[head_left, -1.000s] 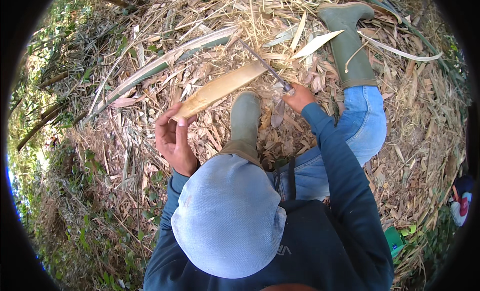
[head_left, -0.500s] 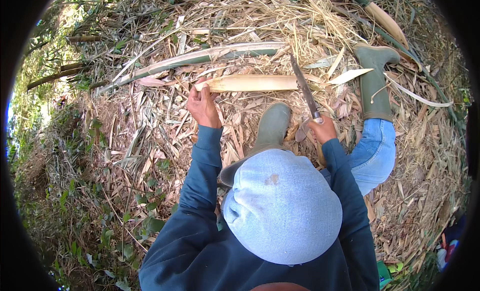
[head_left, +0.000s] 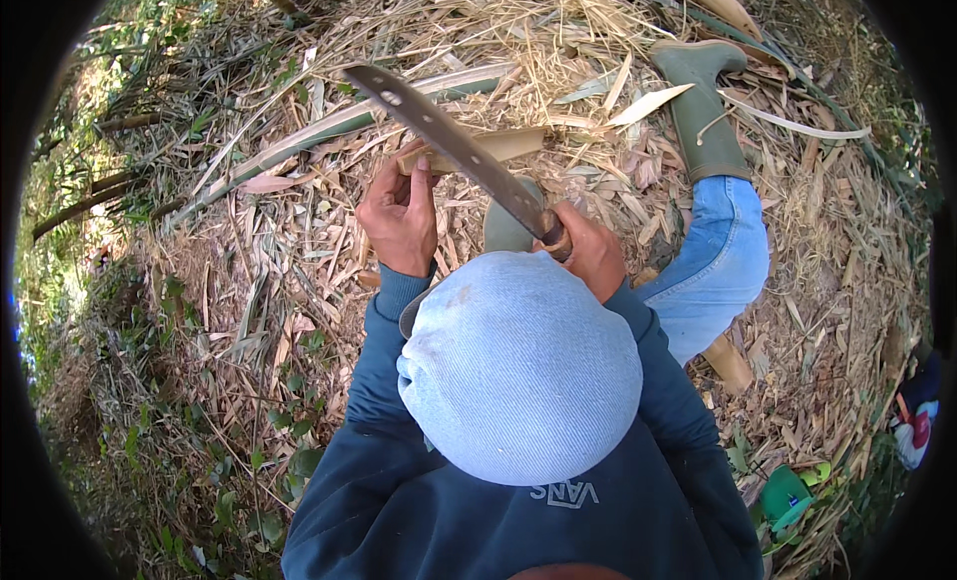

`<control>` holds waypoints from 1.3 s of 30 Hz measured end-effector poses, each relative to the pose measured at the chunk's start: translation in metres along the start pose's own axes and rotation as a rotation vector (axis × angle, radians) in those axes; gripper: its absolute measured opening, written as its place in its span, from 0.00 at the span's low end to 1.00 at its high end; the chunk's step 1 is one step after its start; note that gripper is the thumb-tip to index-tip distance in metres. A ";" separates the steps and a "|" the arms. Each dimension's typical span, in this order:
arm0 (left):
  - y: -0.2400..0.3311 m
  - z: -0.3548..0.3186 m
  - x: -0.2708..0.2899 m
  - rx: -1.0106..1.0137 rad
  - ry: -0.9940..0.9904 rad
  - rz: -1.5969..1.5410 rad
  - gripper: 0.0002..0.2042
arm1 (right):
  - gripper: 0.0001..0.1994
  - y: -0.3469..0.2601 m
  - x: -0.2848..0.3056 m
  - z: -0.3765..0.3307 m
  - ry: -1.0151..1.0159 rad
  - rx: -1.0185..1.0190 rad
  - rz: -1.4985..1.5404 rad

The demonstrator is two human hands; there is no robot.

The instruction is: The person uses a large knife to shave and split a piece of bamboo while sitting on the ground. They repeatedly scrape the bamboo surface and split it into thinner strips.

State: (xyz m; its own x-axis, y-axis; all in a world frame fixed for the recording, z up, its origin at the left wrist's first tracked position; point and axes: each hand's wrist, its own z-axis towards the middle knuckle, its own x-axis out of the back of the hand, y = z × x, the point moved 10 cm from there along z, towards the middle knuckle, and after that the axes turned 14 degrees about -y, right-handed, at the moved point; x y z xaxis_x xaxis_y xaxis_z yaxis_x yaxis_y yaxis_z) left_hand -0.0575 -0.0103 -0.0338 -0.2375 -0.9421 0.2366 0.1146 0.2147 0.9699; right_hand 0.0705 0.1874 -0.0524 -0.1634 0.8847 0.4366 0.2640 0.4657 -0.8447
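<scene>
My left hand [head_left: 401, 216] pinches one end of a pale split bamboo strip [head_left: 516, 143] between thumb and fingers, holding it above the litter. Wrapped round a short wooden handle, my right hand [head_left: 592, 249] grips a machete [head_left: 461, 149] with a long dark blade that has several holes. The blade slants up and to the left, crossing over the strip and hiding its middle; whether the two touch I cannot tell. Below both hands is my bent knee in light blue denim [head_left: 523, 371].
A long green and tan bamboo piece [head_left: 334, 127] lies beyond my hands. My green rubber boot [head_left: 698, 107] stretches out on the right, beside a pointed pale sliver [head_left: 650, 105]. Dry shavings [head_left: 558, 22] cover the ground. A green object [head_left: 785, 495] lies lower right.
The machete has risen and swung left, from upright beside the strip's far end to slanting across it. My left hand has drawn the strip nearer and tilted it.
</scene>
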 end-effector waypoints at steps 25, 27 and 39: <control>0.014 -0.016 -0.022 0.068 0.114 0.018 0.11 | 0.14 0.034 -0.005 0.025 -0.027 -0.118 -0.101; 0.013 -0.019 -0.025 0.045 0.045 0.091 0.11 | 0.14 0.025 -0.001 0.016 -0.002 -0.027 -0.060; 0.016 -0.024 -0.037 0.083 0.074 0.036 0.12 | 0.13 0.050 0.004 0.015 -0.007 -0.077 -0.079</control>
State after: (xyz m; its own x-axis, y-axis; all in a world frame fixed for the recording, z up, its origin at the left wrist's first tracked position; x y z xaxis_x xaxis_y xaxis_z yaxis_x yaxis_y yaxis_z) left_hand -0.0242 0.0220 -0.0284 -0.1619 -0.9492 0.2698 0.0408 0.2667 0.9629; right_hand 0.0690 0.2137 -0.0980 -0.1930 0.8452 0.4984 0.3222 0.5344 -0.7814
